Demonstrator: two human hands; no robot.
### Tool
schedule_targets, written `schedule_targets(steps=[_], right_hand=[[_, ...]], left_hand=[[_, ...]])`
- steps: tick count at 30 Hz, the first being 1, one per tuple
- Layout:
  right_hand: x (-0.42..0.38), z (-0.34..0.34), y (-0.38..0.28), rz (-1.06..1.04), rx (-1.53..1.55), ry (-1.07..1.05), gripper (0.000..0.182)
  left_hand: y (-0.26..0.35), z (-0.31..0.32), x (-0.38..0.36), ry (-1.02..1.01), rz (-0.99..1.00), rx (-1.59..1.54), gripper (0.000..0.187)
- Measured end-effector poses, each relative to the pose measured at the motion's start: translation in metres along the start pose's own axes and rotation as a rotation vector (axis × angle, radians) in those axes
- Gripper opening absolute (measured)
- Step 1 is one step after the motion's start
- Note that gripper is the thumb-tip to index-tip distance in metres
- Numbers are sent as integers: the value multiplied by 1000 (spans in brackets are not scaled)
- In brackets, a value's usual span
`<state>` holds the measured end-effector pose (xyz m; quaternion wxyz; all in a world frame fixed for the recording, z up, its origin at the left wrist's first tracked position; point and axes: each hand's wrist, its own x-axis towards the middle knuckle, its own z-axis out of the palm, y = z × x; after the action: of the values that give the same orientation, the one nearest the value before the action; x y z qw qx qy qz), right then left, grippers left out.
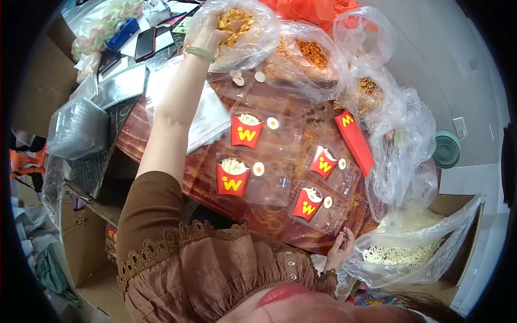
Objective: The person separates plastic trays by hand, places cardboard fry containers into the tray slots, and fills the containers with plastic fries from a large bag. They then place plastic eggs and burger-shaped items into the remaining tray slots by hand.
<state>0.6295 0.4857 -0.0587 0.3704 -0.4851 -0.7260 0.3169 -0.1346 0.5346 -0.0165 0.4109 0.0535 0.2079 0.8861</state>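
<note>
My left hand (209, 35) reaches into a clear plastic bag (261, 46) at the top, among small yellow-orange pieces (235, 26). Its fingers are partly hidden by the plastic and the pieces. My right hand (340, 246) rests low at the table's near edge, fingers curled; what they hold, if anything, I cannot make out. Between the hands lie clear plastic trays (280, 185), several holding a red fries box (232, 180) with a yellow letter and pale sticks, plus a half-egg piece (258, 169). A stack of red fries boxes (355, 144) lies on the right.
More bags hold orange pieces (312, 54) and brown-yellow pieces (368, 86). A lined cardboard box (468, 215) holds pale sticks (401, 253). Loose egg pieces (238, 81) lie near the left bag. Stacked clear trays (78, 128) and a phone (145, 44) are on the left.
</note>
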Motion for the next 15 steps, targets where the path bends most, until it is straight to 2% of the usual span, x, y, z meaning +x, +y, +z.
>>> schedule_targets(steps=[2, 4, 7, 8, 11, 12, 13, 15], right_hand=[[-1, -3, 1, 20, -6, -12, 29], [-3, -4, 4, 18, 28, -22, 30], [-4, -3, 12, -77, 93, 26, 29], [-5, -5, 24, -115, 127, 30, 28], [-9, -10, 26, -103, 168, 99, 28], [-7, -10, 17, -228, 125, 112, 27], [-3, -12, 7, -230, 124, 113, 27], [3, -15, -14, -442, 197, 80, 25]], left_hand=[[-10, 1, -14, 20, 0, -113, 34], [-17, 15, -39, -13, 94, -177, 32], [-20, -5, -19, -24, 91, -351, 31], [-18, -3, -26, -84, 32, -442, 30], [-19, 13, -58, -132, -46, -438, 30], [-20, 19, -77, -158, -78, -435, 30], [-18, 28, -76, -183, -108, -432, 30], [-19, 40, -89, -226, -173, -424, 30]])
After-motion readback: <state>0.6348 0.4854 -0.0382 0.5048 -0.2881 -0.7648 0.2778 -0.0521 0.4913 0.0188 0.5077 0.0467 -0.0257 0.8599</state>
